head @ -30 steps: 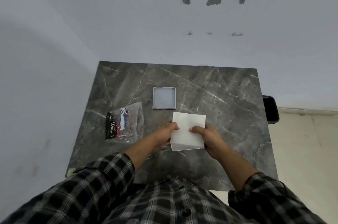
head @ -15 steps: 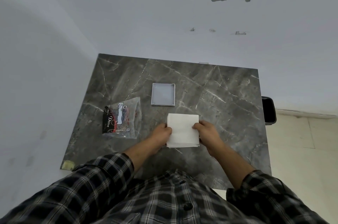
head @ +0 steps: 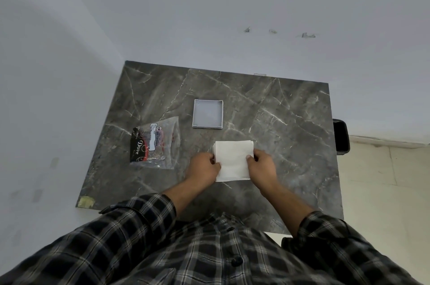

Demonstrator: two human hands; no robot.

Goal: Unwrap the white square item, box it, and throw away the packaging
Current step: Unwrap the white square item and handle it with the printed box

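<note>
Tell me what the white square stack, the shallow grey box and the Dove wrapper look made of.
White square stack: soft paper tissue by its look, matte, with layered edges showing at the far corners.
Shallow grey box: probably rigid plastic or card, smooth, with thin upright walls.
Dove wrapper: thin plastic film, glossy, crinkled, clear where the grey marble-look tabletop shows through.

A: Table (head: pixel 279 122)? Dark grey marble, white veins.
B: Square (head: pixel 232 159) white, box (head: pixel 207 114) pale grey.
A: Wrapper (head: pixel 154 145) clear, black-red print. Shirt (head: pixel 186 250)?
B: Black-grey plaid. Bin (head: pixel 340 136) black.
</note>
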